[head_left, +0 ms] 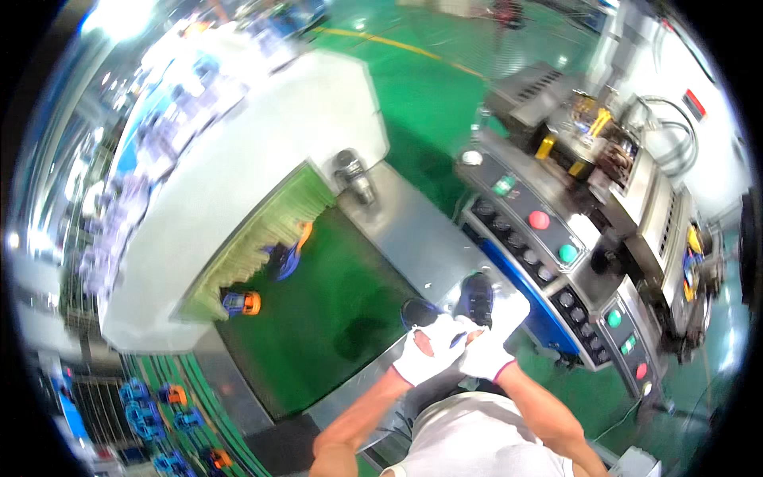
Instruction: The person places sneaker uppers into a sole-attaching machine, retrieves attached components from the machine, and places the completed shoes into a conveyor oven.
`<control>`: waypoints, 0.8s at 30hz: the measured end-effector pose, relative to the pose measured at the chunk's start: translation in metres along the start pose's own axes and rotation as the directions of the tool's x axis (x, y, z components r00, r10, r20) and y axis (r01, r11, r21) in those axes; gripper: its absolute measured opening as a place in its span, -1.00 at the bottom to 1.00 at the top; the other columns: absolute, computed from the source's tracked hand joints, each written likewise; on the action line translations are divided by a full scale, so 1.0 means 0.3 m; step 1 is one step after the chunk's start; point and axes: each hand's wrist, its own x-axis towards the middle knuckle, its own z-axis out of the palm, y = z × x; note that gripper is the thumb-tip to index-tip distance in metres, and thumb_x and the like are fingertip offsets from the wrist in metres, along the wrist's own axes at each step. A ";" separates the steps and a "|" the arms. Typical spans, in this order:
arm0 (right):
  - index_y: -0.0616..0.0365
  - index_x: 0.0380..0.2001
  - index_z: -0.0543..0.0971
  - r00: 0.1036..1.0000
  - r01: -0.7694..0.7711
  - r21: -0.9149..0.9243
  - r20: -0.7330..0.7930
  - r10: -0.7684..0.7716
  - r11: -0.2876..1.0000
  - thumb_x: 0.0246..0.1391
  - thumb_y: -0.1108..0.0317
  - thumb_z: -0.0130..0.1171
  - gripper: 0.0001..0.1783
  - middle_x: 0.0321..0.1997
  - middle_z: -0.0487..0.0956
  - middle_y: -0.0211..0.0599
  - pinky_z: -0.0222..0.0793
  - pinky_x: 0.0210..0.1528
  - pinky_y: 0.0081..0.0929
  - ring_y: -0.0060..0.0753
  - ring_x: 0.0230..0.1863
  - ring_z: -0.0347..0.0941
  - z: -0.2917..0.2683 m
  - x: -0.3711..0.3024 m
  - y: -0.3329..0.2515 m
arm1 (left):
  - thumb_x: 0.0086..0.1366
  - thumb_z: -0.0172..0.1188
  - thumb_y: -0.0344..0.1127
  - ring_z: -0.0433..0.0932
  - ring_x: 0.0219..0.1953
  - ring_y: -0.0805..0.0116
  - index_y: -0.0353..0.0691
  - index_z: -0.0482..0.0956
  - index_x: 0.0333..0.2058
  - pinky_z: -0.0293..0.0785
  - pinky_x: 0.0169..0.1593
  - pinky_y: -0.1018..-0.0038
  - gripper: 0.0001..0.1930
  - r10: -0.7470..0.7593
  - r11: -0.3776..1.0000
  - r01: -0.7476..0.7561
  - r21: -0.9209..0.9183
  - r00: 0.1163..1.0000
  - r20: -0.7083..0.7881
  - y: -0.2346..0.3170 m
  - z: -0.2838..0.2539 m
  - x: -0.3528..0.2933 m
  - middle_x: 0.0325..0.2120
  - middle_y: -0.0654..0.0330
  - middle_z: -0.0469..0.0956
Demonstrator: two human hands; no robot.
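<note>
1. Standing over the steel edge of a conveyor, the person has both gloved hands brought together just in front of the chest, left hand [425,354] against right hand [491,342].
2. The grip of both hands is folded shut around one small blue piece [456,339], which shows only as a sliver between the white gloves; its shape cannot be made out.
3. The left glove is torn, with skin showing through holes on its back.
4. Just beyond the fingertips, two dark shoes [475,298] rest on the steel ledge [413,238].
5. To the left of the grip runs the green belt [318,318]; farther along it, near the fringe of a white hood [262,151], lie blue-and-orange parts [241,303].
6. Far left and below the grip, more blue and orange parts [151,405] sit on a rack of green rails.
7. To the right of the grip stands a control panel [548,238] with red and green round buttons and black knobs.
</note>
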 end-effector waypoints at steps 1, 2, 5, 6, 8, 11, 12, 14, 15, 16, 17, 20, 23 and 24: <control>0.36 0.28 0.36 0.987 -0.133 0.314 -0.043 0.154 0.940 -0.12 0.43 0.18 -0.22 -0.09 0.64 0.12 0.51 -0.02 -0.14 0.09 -0.19 0.63 -0.073 -0.030 0.016 | 0.23 0.34 -0.21 0.62 -0.22 0.01 -0.17 0.67 -0.21 0.54 -0.12 0.18 -0.78 -0.009 0.999 0.010 -0.038 0.999 0.034 0.069 0.008 0.051 -0.28 0.05 0.62; 0.30 0.25 0.40 0.967 0.065 0.389 -0.250 0.037 0.919 -0.09 0.38 0.21 -0.26 -0.09 0.64 0.09 0.51 -0.04 -0.15 0.07 -0.19 0.63 -0.023 -0.060 0.121 | 0.23 0.34 -0.21 0.61 -0.23 0.02 -0.18 0.66 -0.20 0.55 -0.12 0.20 -0.77 0.011 0.997 -0.004 -0.082 0.997 0.077 0.147 0.014 0.129 -0.27 0.05 0.63; 0.18 0.19 0.47 0.936 0.240 0.799 -0.342 0.089 0.551 0.02 0.28 0.38 -0.36 0.00 0.65 -0.09 0.48 0.07 -0.31 -0.20 -0.03 0.60 -0.031 -0.160 0.315 | 0.23 0.37 -0.23 0.62 -0.23 0.08 -0.19 0.66 -0.11 0.55 -0.10 0.22 -0.72 0.211 0.965 -0.196 -0.174 0.975 0.072 0.333 0.050 0.338 -0.17 0.04 0.63; 0.19 0.22 0.46 0.930 0.240 0.889 -0.325 0.170 0.390 0.05 0.30 0.41 -0.34 0.06 0.64 -0.17 0.46 0.14 -0.38 -0.34 0.05 0.57 -0.033 -0.207 0.393 | 0.20 0.42 -0.31 0.65 -0.19 0.17 -0.22 0.63 0.00 0.58 -0.09 0.26 -0.62 0.247 0.931 -0.209 -0.300 0.965 0.092 0.454 0.013 0.422 -0.06 0.01 0.60; 0.20 0.28 0.45 0.935 0.278 0.960 -0.280 0.219 0.044 0.08 0.42 0.42 -0.32 0.16 0.59 -0.35 0.45 0.19 -0.45 -0.43 0.11 0.49 -0.272 -0.384 0.345 | 0.15 0.48 -0.36 0.63 -0.07 0.09 -0.30 0.60 0.03 0.59 0.03 0.26 -0.54 0.422 0.899 -0.436 -0.051 0.890 -0.173 0.504 0.023 0.540 -0.04 -0.04 0.60; 0.22 0.30 0.45 0.922 0.176 0.934 -0.046 0.384 -0.310 0.01 0.57 0.41 -0.26 0.14 0.62 -0.32 0.50 0.10 -0.47 -0.49 0.05 0.54 -0.414 -0.609 0.422 | 0.17 0.46 -0.41 0.62 -0.02 0.02 -0.32 0.55 0.07 0.61 0.07 0.25 -0.51 0.408 0.898 -0.438 0.045 0.791 -0.456 0.531 0.037 0.679 0.04 -0.07 0.57; 0.27 0.25 0.46 0.915 0.245 0.898 -0.089 0.394 -0.365 0.01 0.58 0.39 -0.32 0.05 0.63 -0.22 0.55 0.02 -0.39 -0.39 -0.06 0.58 -0.396 -0.649 0.466 | 0.21 0.40 -0.49 0.62 -0.02 0.14 -0.32 0.52 0.10 0.63 0.02 0.35 -0.53 0.333 0.908 -0.413 -0.066 0.808 -0.485 0.489 0.057 0.709 0.11 -0.04 0.51; 0.36 0.15 0.47 0.901 0.364 0.800 -0.172 0.399 -0.478 0.02 0.60 0.34 -0.43 -0.14 0.67 -0.03 0.64 -0.16 -0.23 -0.20 -0.29 0.66 -0.364 -0.726 0.547 | 0.34 0.24 -0.51 0.61 -0.03 0.34 -0.34 0.42 0.21 0.61 0.06 0.40 -0.53 0.179 0.957 -0.261 -0.123 0.870 -0.459 0.476 0.080 0.737 0.01 0.09 0.53; 0.40 0.17 0.44 0.881 0.417 0.722 -0.171 0.442 -0.552 0.01 0.61 0.27 -0.41 -0.15 0.67 0.02 0.66 -0.15 -0.18 -0.12 -0.28 0.67 -0.356 -0.751 0.569 | 0.33 0.24 -0.52 0.61 -0.04 0.35 -0.33 0.42 0.20 0.61 0.05 0.41 -0.54 0.118 0.967 -0.207 -0.150 0.882 -0.456 0.470 0.115 0.753 -0.01 0.10 0.53; 0.45 0.19 0.42 0.862 0.467 0.632 -0.171 0.477 -0.618 0.01 0.62 0.21 -0.40 -0.15 0.67 0.06 0.68 -0.15 -0.13 -0.04 -0.27 0.68 -0.346 -0.778 0.590 | 0.31 0.27 -0.52 0.62 -0.04 0.34 -0.31 0.43 0.19 0.62 0.00 0.42 -0.53 0.134 0.977 -0.190 -0.094 0.898 -0.420 0.455 0.138 0.754 0.03 0.08 0.51; 0.47 0.20 0.42 0.793 0.586 0.571 -0.257 0.552 -0.576 -0.01 0.59 0.19 -0.38 -0.08 0.67 0.13 0.69 -0.11 -0.11 0.02 -0.20 0.69 -0.268 -0.801 0.658 | 0.29 0.30 -0.50 0.62 -0.05 0.32 -0.29 0.44 0.17 0.63 -0.03 0.42 -0.52 0.130 0.977 -0.187 -0.104 0.905 -0.404 0.465 0.185 0.762 0.05 0.06 0.47; 0.41 0.12 0.50 0.637 0.739 0.569 -0.414 0.650 -0.361 0.11 0.18 0.24 -0.39 -0.01 0.67 0.01 0.64 0.04 -0.19 -0.05 -0.08 0.67 -0.311 -0.839 0.722 | 0.30 0.32 -0.46 0.60 -0.01 0.27 -0.29 0.46 0.15 0.62 0.01 0.37 -0.55 0.014 0.976 -0.055 -0.209 0.981 -0.193 0.476 0.313 0.766 0.04 0.06 0.45; 0.22 0.06 0.52 0.605 0.750 0.590 -0.430 0.671 -0.299 0.19 0.13 0.21 -0.52 -0.05 0.66 -0.19 0.62 0.05 -0.23 -0.21 -0.08 0.65 -0.302 -0.838 0.785 | 0.35 0.30 -0.36 0.58 0.06 0.19 -0.31 0.45 0.16 0.57 0.11 0.32 -0.56 -0.053 0.953 0.058 -0.298 0.998 0.022 0.428 0.389 0.730 0.07 0.03 0.44; 0.16 0.07 0.51 0.594 0.762 0.580 -0.448 0.668 -0.289 0.23 0.12 0.19 -0.55 -0.04 0.65 -0.25 0.60 0.07 -0.24 -0.26 -0.05 0.63 -0.298 -0.829 0.801 | 0.37 0.28 -0.33 0.57 0.07 0.17 -0.31 0.45 0.15 0.57 0.12 0.32 -0.57 -0.018 0.969 0.028 -0.244 0.999 0.045 0.416 0.389 0.709 0.07 0.02 0.44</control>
